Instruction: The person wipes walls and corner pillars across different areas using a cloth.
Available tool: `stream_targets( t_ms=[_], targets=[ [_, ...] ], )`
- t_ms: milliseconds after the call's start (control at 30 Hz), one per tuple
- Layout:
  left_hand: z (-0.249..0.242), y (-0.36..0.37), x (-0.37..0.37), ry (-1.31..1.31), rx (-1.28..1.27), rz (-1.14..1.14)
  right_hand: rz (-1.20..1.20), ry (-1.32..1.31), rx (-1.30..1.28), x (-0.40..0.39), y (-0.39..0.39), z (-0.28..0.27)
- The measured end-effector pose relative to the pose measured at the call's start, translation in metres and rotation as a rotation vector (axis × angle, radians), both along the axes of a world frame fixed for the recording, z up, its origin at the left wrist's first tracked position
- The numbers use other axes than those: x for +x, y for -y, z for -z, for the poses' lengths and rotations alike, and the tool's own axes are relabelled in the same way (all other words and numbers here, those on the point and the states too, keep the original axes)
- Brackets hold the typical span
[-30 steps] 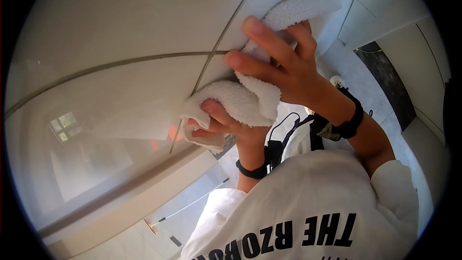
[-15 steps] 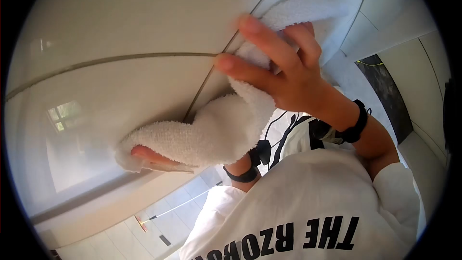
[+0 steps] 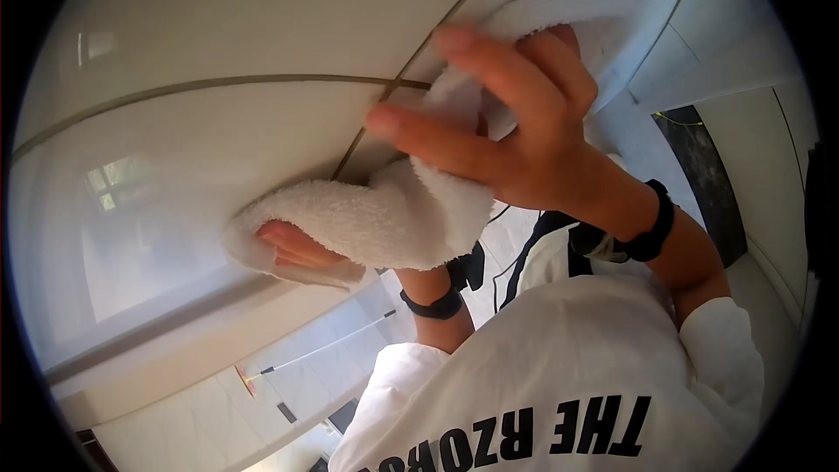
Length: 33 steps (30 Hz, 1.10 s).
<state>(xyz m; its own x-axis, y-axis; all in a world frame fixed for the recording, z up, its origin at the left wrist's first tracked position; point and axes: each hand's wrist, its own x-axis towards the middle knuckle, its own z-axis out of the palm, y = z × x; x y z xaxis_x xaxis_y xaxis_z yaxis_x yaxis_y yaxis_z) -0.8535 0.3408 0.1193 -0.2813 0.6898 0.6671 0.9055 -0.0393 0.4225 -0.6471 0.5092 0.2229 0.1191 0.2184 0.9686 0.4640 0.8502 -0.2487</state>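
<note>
A white terry towel (image 3: 367, 223) is bunched against glossy wall tiles and stretches between my hands. My right hand (image 3: 533, 114) holds its upper part, with the cloth running between the fingers. Two of its fingers reach out over the tile near a grout cross, slightly blurred. At the lower left, my left hand (image 3: 297, 245) is wrapped in the towel's other end. Only some of its fingers show through the fold; the rest is covered by cloth.
Large pale wall tiles (image 3: 218, 17) with dark grout lines fill the upper left, reflecting a window. A long-handled floor tool (image 3: 323, 354) with a reddish head lies below on the pale floor. A dark panel (image 3: 703, 175) with a yellow cord is at right.
Both hands and the towel have shifted slightly against the wall; the left hand's end sits higher and more to the right in view. The camera view has also moved a little.
</note>
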Motion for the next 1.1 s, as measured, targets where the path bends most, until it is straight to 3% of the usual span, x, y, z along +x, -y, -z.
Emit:
stream_targets(
  t_ms=[1100],
  targets=[
    [0.029, 0.032, 0.007, 0.098, -0.046, -0.194, -0.048, 0.154, -0.014, 0.011, 0.004, -0.026]
  ],
)
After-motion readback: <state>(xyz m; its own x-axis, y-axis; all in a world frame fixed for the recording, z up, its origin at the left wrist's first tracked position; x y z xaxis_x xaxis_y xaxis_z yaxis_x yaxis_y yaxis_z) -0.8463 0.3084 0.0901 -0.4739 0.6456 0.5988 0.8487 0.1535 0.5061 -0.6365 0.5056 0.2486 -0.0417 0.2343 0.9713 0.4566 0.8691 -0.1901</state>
